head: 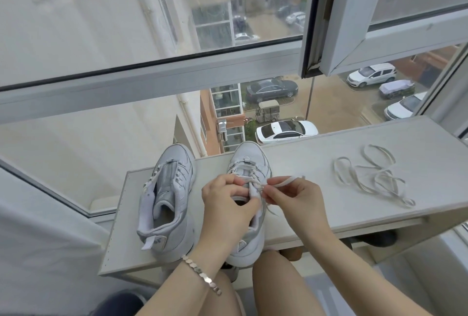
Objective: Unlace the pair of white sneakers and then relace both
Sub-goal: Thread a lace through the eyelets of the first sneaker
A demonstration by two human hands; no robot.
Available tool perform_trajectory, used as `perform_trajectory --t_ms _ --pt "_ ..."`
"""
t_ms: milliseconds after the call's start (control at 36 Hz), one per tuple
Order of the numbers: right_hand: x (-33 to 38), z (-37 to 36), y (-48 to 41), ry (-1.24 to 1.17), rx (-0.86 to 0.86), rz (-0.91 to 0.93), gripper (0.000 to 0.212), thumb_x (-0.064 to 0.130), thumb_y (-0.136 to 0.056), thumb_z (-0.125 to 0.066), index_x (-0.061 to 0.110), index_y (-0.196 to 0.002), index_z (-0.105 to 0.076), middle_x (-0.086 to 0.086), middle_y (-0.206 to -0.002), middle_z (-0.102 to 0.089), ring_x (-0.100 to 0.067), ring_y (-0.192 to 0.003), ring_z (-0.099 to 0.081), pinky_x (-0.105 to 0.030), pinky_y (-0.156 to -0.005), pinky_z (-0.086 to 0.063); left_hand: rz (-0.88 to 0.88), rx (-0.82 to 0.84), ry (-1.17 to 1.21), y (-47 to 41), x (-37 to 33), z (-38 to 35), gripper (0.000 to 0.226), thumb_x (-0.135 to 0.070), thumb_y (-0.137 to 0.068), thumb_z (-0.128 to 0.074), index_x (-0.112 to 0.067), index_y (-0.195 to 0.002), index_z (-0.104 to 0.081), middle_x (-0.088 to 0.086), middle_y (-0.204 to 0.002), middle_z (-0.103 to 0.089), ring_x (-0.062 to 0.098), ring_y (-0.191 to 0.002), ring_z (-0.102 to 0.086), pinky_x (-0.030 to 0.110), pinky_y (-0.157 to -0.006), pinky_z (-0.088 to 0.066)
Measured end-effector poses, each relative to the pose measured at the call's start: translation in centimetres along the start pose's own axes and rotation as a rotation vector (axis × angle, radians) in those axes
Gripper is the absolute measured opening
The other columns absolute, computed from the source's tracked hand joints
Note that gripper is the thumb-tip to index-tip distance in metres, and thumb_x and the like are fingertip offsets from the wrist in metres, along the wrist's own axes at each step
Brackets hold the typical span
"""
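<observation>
Two white sneakers stand side by side on a pale shelf (329, 214), toes toward the window. The left sneaker (167, 196) has no lace in its eyelets. The right sneaker (249, 161) still carries a lace across its front eyelets. My left hand (228, 204) grips that shoe's tongue and upper edge. My right hand (291, 196) pinches a flat white lace end (286, 181) that runs from the shoe toward the right. A loose white lace (372, 179) lies tangled on the shelf to the right.
The shelf's near edge sits over my bare knees (276, 280). Behind the shoes is a glass window with a white frame bar (152, 80), and an open sash (354, 37) hangs at the upper right. A bracelet (201, 274) circles my left wrist.
</observation>
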State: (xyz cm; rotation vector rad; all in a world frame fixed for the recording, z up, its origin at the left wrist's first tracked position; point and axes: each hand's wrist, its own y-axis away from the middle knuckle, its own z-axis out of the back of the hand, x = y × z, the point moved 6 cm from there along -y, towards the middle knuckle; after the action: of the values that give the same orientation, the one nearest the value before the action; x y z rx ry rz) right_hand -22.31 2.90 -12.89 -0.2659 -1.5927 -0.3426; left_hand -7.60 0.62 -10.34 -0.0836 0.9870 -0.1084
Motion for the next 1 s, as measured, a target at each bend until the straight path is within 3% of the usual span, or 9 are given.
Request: perform_trajectory --t_ms 167,278,361,528,583,667,722,861,1000 --pt "0.7 -0.5 0.0 0.043 0.11 0.046 0.027 -0.007 -0.075 -0.07 0.018 -0.064 -0.067 0.006 -0.058 -0.068 -0.004 -0.054 -0.064 -0.011 -0.056 -0.049 -0.014 0.0 0.041 0.0 0.0 0.1 0.032 -0.016 -0.075 -0.075 -0.038 -0.056 -0.061 -0.024 -0.089 -0.053 0.02 -0.109 -0.05 0.036 -0.09 -0.048" --pt "0.7 -0.6 0.0 0.112 0.064 0.062 0.021 0.004 -0.072 -0.076 0.022 -0.065 -0.067 0.006 -0.061 -0.069 -0.008 -0.058 -0.066 -0.018 -0.06 -0.053 -0.017 0.025 0.052 0.0 -0.2 0.1 0.031 -0.016 -0.075 -0.075 -0.038 -0.057 -0.062 -0.022 -0.09 -0.054 0.019 -0.11 -0.049 0.035 -0.092 -0.047" --pt "0.5 -0.5 0.1 0.134 0.023 0.038 0.018 0.008 -0.069 -0.079 0.02 -0.064 -0.068 0.005 -0.062 -0.07 -0.009 -0.061 -0.067 -0.021 -0.063 -0.055 0.033 0.101 0.141 -0.1 0.4 0.1 0.031 -0.003 -0.075 -0.071 -0.032 -0.062 -0.066 -0.017 -0.097 -0.056 0.021 -0.114 -0.048 0.037 -0.098 -0.044" --pt "1.3 -0.8 1.2 0.217 0.0 0.182 0.022 0.007 -0.072 -0.077 0.024 -0.065 -0.065 0.02 -0.072 -0.068 0.004 -0.065 -0.064 -0.005 -0.062 -0.046 0.001 0.159 0.064 -0.4 0.3 0.0 0.028 -0.005 -0.081 -0.068 -0.03 -0.071 -0.066 -0.02 -0.097 -0.054 0.022 -0.116 -0.045 0.037 -0.102 -0.04" --pt "1.3 -0.8 1.2 0.233 -0.008 0.189 0.021 0.007 -0.073 -0.077 0.024 -0.066 -0.066 0.017 -0.071 -0.069 0.004 -0.066 -0.064 -0.005 -0.063 -0.045 -0.037 0.15 -0.006 -0.5 0.2 0.0 0.023 -0.006 -0.082 -0.068 -0.028 -0.073 -0.067 -0.023 -0.093 -0.052 0.02 -0.115 -0.043 0.03 -0.102 -0.037" --pt "1.0 -0.5 1.2 0.172 -0.028 0.142 0.019 0.008 -0.073 -0.077 0.024 -0.068 -0.069 0.014 -0.068 -0.07 0.003 -0.065 -0.064 -0.005 -0.063 -0.045 -0.113 0.121 -0.122 -0.5 0.1 0.1 0.008 -0.012 -0.082 -0.068 -0.019 -0.084 -0.072 -0.027 -0.091 -0.047 0.009 -0.106 -0.033 0.001 -0.087 -0.022" --pt "0.7 -0.4 1.5 0.137 -0.032 0.121 0.022 0.007 -0.075 -0.075 0.027 -0.068 -0.069 0.016 -0.068 -0.07 0.004 -0.066 -0.064 -0.004 -0.063 -0.045 -0.148 0.121 -0.175 -0.6 0.1 0.0 0.008 -0.017 -0.083 -0.067 -0.019 -0.088 -0.072 -0.029 -0.09 -0.044 0.003 -0.098 -0.026 -0.001 -0.078 -0.017" --pt "0.3 -0.9 2.1 0.068 -0.072 0.105 0.026 0.002 -0.076 -0.072 0.027 -0.067 -0.068 0.012 -0.078 -0.068 0.008 -0.075 -0.063 -0.004 -0.067 -0.046 -0.161 0.113 -0.223 -1.0 0.1 -0.2 0.007 -0.021 -0.083 -0.067 -0.021 -0.087 -0.073 -0.031 -0.088 -0.042 -0.003 -0.088 -0.02 0.007 -0.078 -0.017" --pt "0.2 -1.4 1.7 -0.007 0.004 0.036 0.023 -0.001 -0.078 -0.069 0.021 -0.071 -0.071 0.01 -0.076 -0.07 0.009 -0.073 -0.063 -0.004 -0.065 -0.046 -0.189 0.122 -0.288 -0.9 -0.1 -0.4 0.011 -0.025 -0.085 -0.064 -0.023 -0.092 -0.072 -0.024 -0.096 -0.044 0.002 -0.098 -0.022 0.02 -0.089 -0.024"
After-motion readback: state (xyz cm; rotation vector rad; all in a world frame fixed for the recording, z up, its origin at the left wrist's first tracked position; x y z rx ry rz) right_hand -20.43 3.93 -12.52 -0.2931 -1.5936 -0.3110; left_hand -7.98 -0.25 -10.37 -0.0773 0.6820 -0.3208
